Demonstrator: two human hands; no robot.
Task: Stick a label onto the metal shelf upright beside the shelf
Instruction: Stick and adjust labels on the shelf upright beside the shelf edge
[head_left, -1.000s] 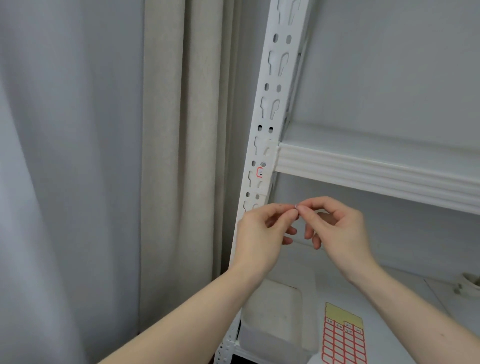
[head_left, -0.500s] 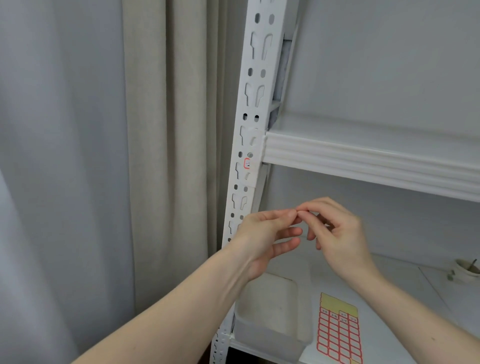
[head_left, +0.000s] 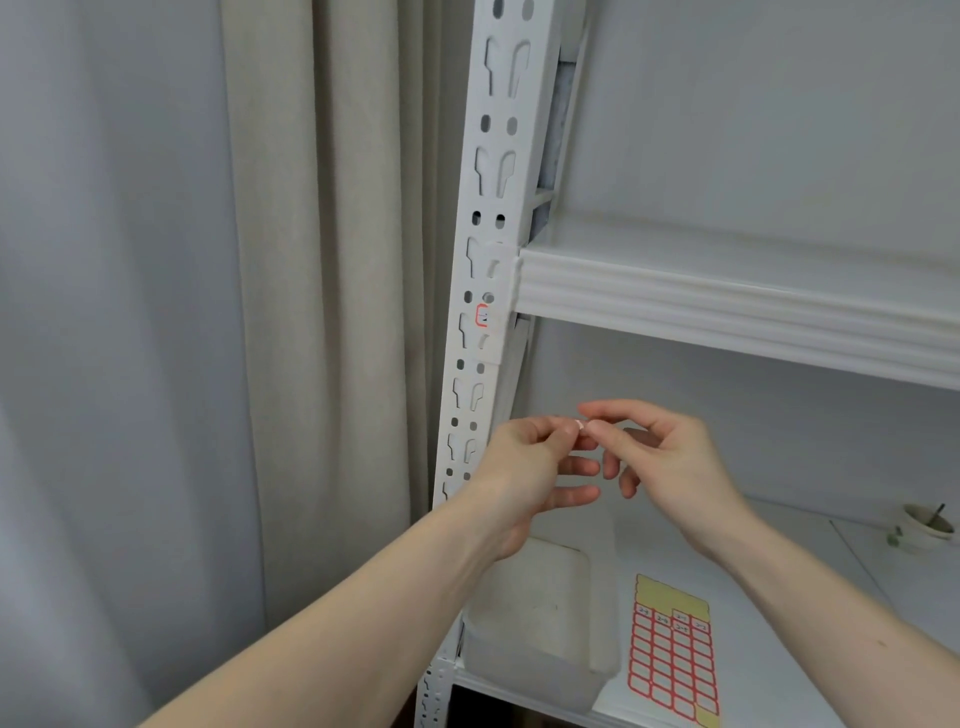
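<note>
A white perforated metal shelf upright (head_left: 493, 171) runs up the middle of the view, joined to a white shelf (head_left: 727, 306) on its right. One red-edged label (head_left: 482, 316) is stuck on the upright just below the shelf's level. My left hand (head_left: 524, 467) and my right hand (head_left: 660, 457) meet fingertip to fingertip just right of the upright, below the shelf. Between the pinched fingertips sits a tiny label (head_left: 581, 427), mostly hidden; which hand grips it is unclear.
A sheet of red-edged labels (head_left: 672, 654) lies on the lower shelf (head_left: 779, 597). A translucent plastic box (head_left: 535, 634) stands at that shelf's left front corner. A small bowl (head_left: 927, 525) sits far right. Beige and grey curtains (head_left: 322, 312) hang left of the upright.
The view has shifted, so the upright and shelf sit lower-left in frame. Both hands stay pinched together on the small label, a little lower relative to the stuck label.
</note>
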